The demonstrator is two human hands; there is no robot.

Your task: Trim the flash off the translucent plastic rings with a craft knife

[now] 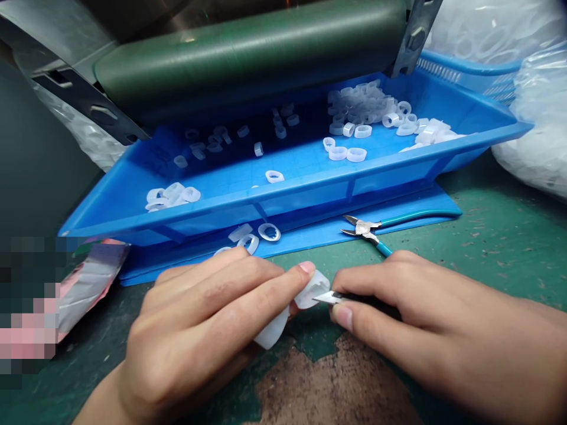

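My left hand (199, 319) pinches a translucent white plastic ring (312, 290) between thumb and fingers, with part of the piece (271, 328) hanging below them. My right hand (398, 301) grips a dark-handled small knife (354, 298), and its steel blade (328, 298) touches or nearly touches the ring. Just beyond my hands, several loose rings (259, 236) lie on a blue base (310, 245). Teal-handled side cutters (362, 227) rest there too, close to my right hand. A shallow blue tray (301, 198) holds several more rings in scattered groups.
A dark green roller (248, 53) on metal brackets hangs over the tray. Clear bags of white parts (531, 141) bulge at the upper right. A worn green work mat (487, 254) lies beneath everything, and a pink and silver packet (91, 289) sits at the left.
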